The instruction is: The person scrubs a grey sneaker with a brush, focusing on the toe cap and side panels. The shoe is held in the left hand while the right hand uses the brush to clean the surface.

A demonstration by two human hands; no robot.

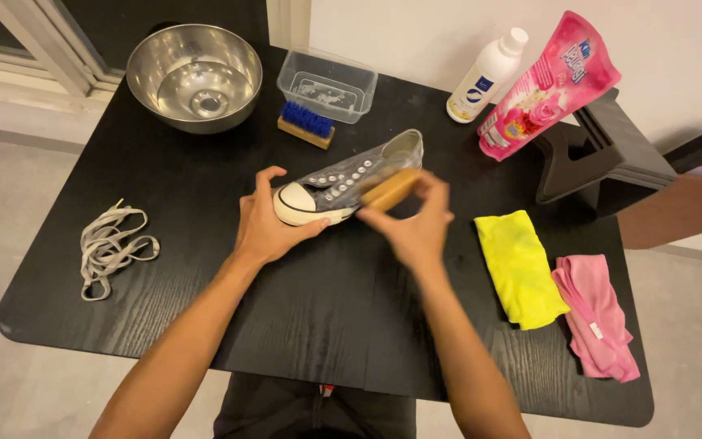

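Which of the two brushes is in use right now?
The plain wooden brush in the right hand, pressed against the sneaker. The blue-bristled brush lies untouched beside the clear plastic tub.

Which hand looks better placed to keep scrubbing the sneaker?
Probably the right hand: it grips the wooden brush against the side of the grey sneaker. The left hand is busy steadying the white toe.

Even indoor light, glare in the steel bowl (194, 76), slight motion blur on right hand (413, 225), edges mildly stretched
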